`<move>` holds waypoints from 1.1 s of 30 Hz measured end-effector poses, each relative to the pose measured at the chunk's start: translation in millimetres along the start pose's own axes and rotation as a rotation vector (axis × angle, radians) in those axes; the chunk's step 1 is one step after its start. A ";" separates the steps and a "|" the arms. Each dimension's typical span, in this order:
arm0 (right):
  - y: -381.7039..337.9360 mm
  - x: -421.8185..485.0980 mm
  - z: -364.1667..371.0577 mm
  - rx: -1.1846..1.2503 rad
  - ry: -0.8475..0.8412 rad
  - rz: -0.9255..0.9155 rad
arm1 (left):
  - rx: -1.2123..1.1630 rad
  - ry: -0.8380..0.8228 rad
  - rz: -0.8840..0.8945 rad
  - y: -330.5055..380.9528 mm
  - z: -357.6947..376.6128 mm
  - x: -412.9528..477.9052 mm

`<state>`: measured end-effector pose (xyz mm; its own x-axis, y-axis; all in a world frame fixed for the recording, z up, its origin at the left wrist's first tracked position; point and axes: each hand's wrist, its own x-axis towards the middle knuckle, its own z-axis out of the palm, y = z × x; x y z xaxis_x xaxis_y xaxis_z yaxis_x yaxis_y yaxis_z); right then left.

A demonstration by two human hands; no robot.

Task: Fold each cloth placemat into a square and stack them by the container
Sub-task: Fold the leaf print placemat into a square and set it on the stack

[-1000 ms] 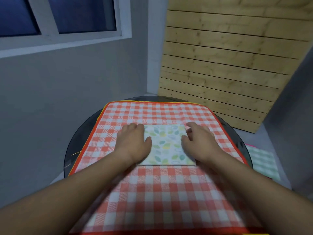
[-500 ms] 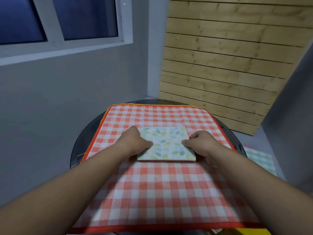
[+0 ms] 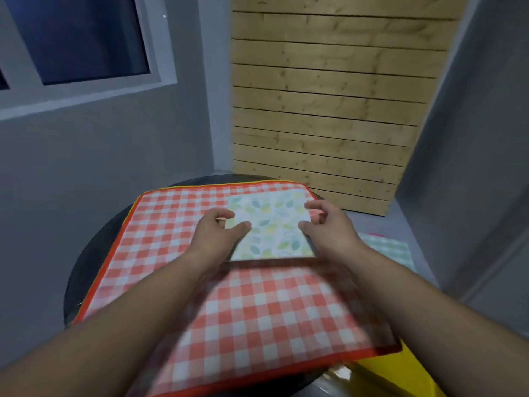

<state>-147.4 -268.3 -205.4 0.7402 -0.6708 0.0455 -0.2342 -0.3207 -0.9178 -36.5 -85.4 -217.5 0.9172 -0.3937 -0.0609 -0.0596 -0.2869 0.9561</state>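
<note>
Green-leafed and folded square, the placemat (image 3: 273, 224) hovers just above the far right of the red-checked cloth (image 3: 171, 224) on the round worktop (image 3: 94, 253), left hand (image 3: 217, 233) and right hand (image 3: 329, 227) pinching its side edges, likely to carry it flat.

The leaf-print placemat (image 3: 272, 227) is folded into a small square (white, with green and yellow leaves). The left hand (image 3: 217, 233) and right hand (image 3: 329, 227) hold it by its side edges above the far right part of the red-checked placemat (image 3: 200, 310), which lies spread flat on the round table (image 3: 86, 267). A green-checked placemat (image 3: 386, 247) lies on the floor to the right.
</note>
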 end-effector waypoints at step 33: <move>268.8 145.1 -234.3 0.340 0.515 0.323 | -0.091 -0.213 -0.164 18.1 429.1 100.4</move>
<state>-250.6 -608.5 -353.0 0.2534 -0.9562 -0.1467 -0.1198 0.1195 -0.9856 -114.6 -504.8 -329.3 0.8076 -0.5261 -0.2663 0.1269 -0.2860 0.9498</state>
